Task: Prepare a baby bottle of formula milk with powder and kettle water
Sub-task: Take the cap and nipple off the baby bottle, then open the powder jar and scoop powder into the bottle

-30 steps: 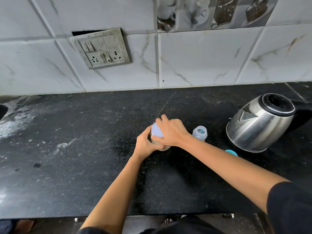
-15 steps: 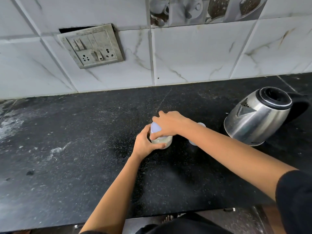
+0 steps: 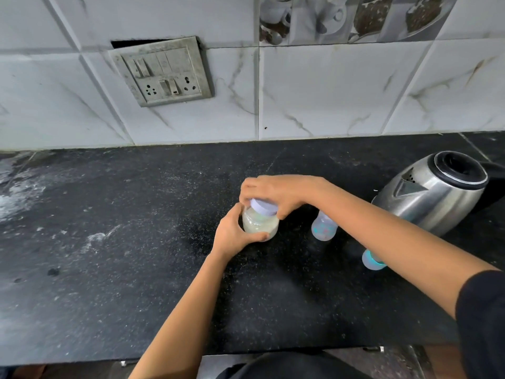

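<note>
Up at eleven o'clock, a grimy grey switch-and-socket plate (image 3: pixel 161 72) sits crooked on the white marble-veined wall tiles (image 3: pixel 322 91). At one o'clock, a printed tile of cups and desserts (image 3: pixel 347 17). Below, the speckled black stone countertop (image 3: pixel 114 242), dusty white at nine o'clock.

The steel kettle (image 3: pixel 434 195) has its dark handle cut off by the picture's right edge. Between kettle and clear powder jar (image 3: pixel 261 224), a forearm partly hides the small clear baby bottle (image 3: pixel 322 228) and a teal-ringed cap (image 3: pixel 371 261).
</note>
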